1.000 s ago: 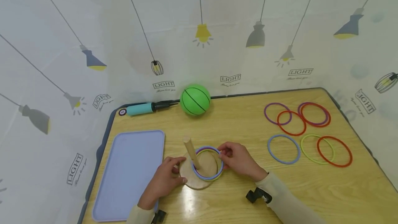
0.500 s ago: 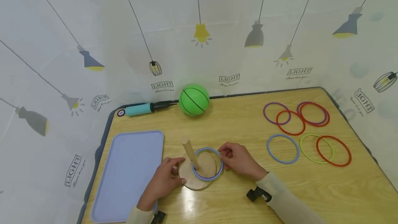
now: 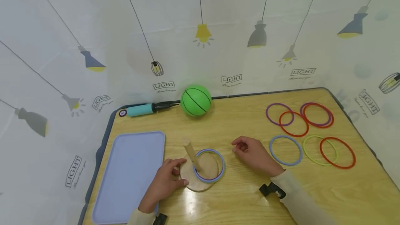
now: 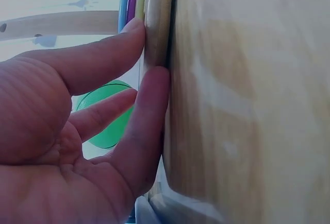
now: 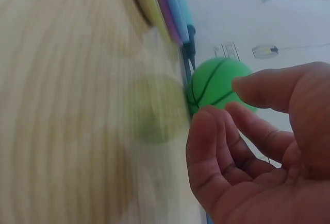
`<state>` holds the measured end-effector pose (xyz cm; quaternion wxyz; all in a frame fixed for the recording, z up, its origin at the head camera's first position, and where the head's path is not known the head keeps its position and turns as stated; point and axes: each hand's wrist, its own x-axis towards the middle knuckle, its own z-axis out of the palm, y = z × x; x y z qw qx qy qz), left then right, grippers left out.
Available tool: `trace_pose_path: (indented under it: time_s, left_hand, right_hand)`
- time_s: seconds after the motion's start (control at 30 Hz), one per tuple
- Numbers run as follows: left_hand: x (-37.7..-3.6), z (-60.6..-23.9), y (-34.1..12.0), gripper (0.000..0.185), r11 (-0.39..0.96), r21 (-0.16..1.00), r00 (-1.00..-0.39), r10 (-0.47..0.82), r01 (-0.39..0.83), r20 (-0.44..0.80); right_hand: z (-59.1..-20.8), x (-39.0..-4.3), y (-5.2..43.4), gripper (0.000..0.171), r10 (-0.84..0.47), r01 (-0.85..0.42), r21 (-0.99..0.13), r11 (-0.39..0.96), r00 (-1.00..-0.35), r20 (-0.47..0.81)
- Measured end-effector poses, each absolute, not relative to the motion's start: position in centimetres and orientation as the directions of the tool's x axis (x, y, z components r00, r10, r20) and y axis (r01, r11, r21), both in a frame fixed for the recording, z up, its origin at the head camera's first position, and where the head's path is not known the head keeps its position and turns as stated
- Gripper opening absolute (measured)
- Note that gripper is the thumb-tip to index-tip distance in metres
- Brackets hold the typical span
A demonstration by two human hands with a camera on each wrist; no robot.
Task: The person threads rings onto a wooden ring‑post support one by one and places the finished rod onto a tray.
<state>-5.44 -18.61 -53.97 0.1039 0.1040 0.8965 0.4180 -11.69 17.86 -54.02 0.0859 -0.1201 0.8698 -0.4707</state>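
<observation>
A round wooden base (image 3: 204, 180) with a tilted-looking peg (image 3: 190, 150) stands on the table. Three thin rings, blue (image 3: 218, 174) on top with purple and yellow under it, lie stacked round the peg. My left hand (image 3: 178, 173) pinches the base's left rim; in the left wrist view a finger and thumb (image 4: 149, 100) press on the rim of the base (image 4: 157, 23). My right hand (image 3: 239, 147) hovers just right of the base, fingers loosely curled and holding nothing. The right wrist view shows its bare palm (image 5: 268, 172) beside the ring stack (image 5: 160, 2).
Several loose rings lie at the right: blue (image 3: 271, 150), yellow-green (image 3: 312, 159), red (image 3: 352, 155), purple (image 3: 267, 114). A pale blue tray (image 3: 131, 173) lies to the left. A green ball (image 3: 196, 100) and a teal pump (image 3: 143, 109) sit by the curtain at the back.
My right hand let go of the rings on the peg and drew away to the right. The blue ring settled flat on the stack. The left hand stayed on the base.
</observation>
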Motion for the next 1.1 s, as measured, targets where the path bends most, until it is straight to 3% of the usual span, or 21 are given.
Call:
trace_pose_path:
  time_s: [0.53, 1.1]
  left_hand:
    - [-5.5, -54.3, -18.3, 0.068, 0.626, 0.776, -0.964, 0.246, 0.079, -0.1]
    - [-5.2, -54.3, -18.1, 0.069, 0.648, 0.756, -0.973, 0.22, 0.091, -0.072]
  right_hand:
    - [-53.2, -11.8, 26.1, 0.02, -0.187, -0.167, -0.722, 0.671, -0.981, 0.054]
    - [-53.2, -11.4, 34.4, 0.03, -0.048, -0.093, -0.648, 0.756, -0.995, 0.088]
